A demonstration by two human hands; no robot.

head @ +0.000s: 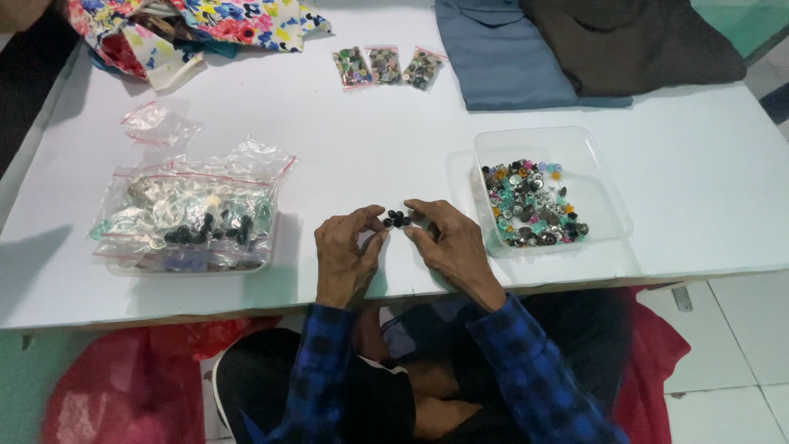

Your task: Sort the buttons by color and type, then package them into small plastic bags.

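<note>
We judge the small black round buttons (397, 219) to be light, hard and smooth, likely to skate on the counter and to scatter if nudged; best taken singly at the rim between thumb and forefinger tip, or herded from both sides. They appear as a tight cluster of dark glossy discs, perhaps half a dozen, lying on the white counter (329, 140) near its front edge, between our two hands. Our left hand (345, 251) has its fingers (371, 215) curled inward, tips touching the cluster's left side; whether any button is actually pinched we cannot tell. Our right hand (448, 242) mirrors it, fingers bent and closing on the cluster's right side. Just right stands a clear plastic tray (604, 193) of mixed coloured buttons; to the left, a second tray heaped with clear zip bags (193, 214).
</note>
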